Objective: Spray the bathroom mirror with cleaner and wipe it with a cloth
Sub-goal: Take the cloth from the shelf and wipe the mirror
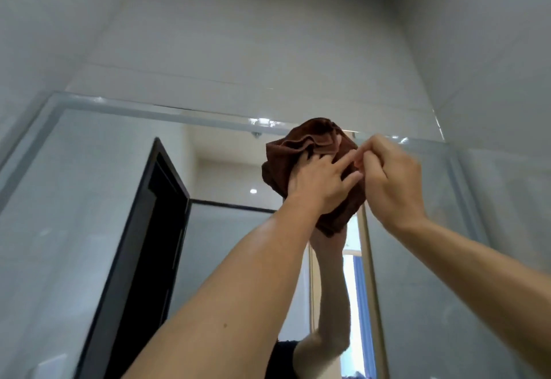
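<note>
The wiping step seems under way, as the left hand (320, 183) presses a bunched brown cloth (310, 155) flat-fingered against the mirror (89, 199) near its top edge, the right hand (390, 179) pinches the cloth's right side, and no sprayer is visible.

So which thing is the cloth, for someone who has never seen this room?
Find the big wall mirror and follow its top edge to the right. The cloth is the bunched dark brown towel pressed against the glass under the left hand, the only brown thing among pale grey tiles.
</note>
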`<action>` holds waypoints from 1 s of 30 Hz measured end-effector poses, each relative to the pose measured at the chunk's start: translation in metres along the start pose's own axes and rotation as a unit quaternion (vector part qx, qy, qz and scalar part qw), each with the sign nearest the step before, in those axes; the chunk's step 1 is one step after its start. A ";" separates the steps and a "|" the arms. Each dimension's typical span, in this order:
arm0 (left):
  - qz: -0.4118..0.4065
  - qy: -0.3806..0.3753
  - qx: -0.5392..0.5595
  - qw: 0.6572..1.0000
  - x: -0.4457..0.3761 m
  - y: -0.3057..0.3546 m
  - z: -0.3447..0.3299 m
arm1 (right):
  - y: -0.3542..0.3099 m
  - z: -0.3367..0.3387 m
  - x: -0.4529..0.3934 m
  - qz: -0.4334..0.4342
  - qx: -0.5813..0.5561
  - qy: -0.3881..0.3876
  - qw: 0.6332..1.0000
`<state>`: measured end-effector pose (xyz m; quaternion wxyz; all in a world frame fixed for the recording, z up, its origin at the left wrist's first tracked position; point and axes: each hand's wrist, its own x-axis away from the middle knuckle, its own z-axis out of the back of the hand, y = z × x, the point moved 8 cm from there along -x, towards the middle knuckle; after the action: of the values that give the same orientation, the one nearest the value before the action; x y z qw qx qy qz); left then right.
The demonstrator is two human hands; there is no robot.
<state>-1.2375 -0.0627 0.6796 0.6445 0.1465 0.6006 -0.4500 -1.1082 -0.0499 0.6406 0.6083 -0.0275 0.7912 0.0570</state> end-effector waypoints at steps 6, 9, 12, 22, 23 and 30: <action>0.048 0.042 -0.055 0.996 0.021 -0.081 0.020 | -0.024 -0.034 0.012 -0.003 -0.015 -0.019 1.000; 0.121 0.066 -0.070 0.988 0.050 -0.163 0.049 | -0.055 -0.059 0.016 0.009 -0.027 -0.039 0.999; 0.180 0.081 -0.085 0.977 0.089 -0.245 0.072 | -0.079 -0.085 0.018 0.006 -0.047 -0.052 0.998; 0.285 0.072 -0.098 0.951 0.174 -0.394 0.118 | -0.131 -0.153 0.025 0.025 -0.028 -0.120 0.992; 0.299 0.073 -0.097 0.947 0.173 -0.393 0.118 | -0.129 -0.156 0.024 0.028 -0.010 -0.133 0.991; 0.328 0.084 -0.084 0.937 0.129 -0.348 0.104 | -0.097 -0.149 0.017 0.051 0.076 -0.198 0.976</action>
<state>-1.4503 -0.3834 0.7097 0.7135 0.3174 0.6070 -0.1476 -1.2451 -0.1644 0.6563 0.7495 0.0708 0.6574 0.0314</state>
